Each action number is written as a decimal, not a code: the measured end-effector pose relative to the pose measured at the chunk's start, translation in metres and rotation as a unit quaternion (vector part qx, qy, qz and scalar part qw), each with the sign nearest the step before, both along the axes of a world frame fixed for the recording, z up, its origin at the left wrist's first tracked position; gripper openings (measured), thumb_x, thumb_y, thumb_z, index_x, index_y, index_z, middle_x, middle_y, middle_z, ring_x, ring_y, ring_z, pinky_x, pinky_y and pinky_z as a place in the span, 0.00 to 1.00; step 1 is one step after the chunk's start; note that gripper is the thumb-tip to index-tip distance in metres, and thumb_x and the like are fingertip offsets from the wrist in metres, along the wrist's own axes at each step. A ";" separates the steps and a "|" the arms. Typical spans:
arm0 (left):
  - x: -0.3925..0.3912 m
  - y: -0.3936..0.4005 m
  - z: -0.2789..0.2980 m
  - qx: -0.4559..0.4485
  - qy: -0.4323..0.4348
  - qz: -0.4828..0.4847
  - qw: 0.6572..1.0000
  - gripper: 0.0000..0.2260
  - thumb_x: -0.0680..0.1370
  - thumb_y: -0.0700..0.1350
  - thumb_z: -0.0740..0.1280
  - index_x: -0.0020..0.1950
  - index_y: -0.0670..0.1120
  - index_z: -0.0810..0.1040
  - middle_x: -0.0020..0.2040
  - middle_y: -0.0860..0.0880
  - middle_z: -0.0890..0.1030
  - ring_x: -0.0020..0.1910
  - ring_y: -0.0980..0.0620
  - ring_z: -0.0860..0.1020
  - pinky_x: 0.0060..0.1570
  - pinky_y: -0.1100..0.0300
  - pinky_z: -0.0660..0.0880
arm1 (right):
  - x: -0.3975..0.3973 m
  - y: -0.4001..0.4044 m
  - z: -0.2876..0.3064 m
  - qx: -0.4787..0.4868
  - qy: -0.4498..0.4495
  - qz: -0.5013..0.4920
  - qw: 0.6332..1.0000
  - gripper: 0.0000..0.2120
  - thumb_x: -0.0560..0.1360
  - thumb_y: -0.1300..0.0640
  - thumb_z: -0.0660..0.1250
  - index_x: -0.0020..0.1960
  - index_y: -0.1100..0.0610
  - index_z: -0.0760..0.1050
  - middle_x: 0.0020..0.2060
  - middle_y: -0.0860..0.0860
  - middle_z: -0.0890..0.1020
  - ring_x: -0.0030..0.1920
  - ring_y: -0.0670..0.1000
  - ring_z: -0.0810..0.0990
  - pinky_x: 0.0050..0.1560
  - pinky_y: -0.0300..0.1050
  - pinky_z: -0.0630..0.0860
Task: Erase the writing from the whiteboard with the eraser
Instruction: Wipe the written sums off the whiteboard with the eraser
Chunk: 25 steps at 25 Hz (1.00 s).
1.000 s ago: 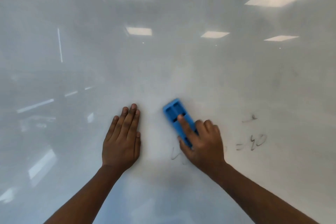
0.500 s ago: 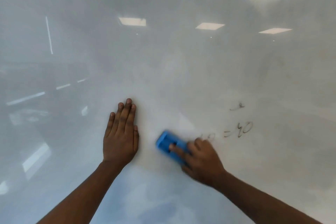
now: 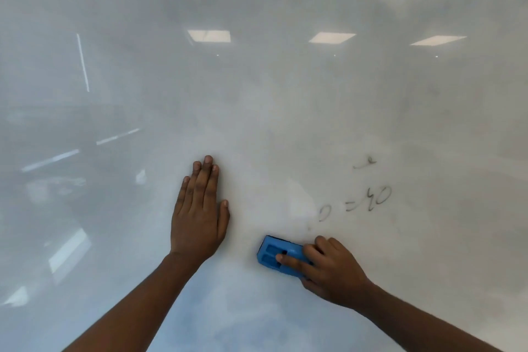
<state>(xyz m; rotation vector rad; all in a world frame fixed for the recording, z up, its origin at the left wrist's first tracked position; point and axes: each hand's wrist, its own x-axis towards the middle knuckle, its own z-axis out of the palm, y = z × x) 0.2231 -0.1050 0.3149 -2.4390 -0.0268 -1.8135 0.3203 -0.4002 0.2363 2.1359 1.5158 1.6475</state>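
Observation:
A glossy whiteboard fills the view. Faint dark writing reading "= 40" stays at the right of centre, with a lone "0" to its left and a small mark above. My right hand presses a blue eraser flat on the board, below and left of the writing, index finger stretched along its back. My left hand lies flat on the board, fingers together, just left of the eraser.
The board mirrors ceiling light panels and dim room shapes at the left. Smudged grey haze covers the wiped area around the hands.
My right hand has swept the eraser from upper centre down and turned it sideways, wiping the marks under it. My left hand has stayed put on the board.

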 end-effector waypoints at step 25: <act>0.043 -0.062 0.003 0.078 0.026 -0.002 0.997 0.32 0.85 0.51 0.56 0.87 0.43 0.52 0.88 0.47 0.52 0.87 0.46 0.51 0.86 0.49 0.48 | 0.069 -0.118 0.065 0.326 0.076 -0.099 0.937 0.36 0.80 0.44 0.66 0.85 0.48 0.57 0.48 0.56 0.74 0.43 0.60 0.74 0.42 0.52 0.73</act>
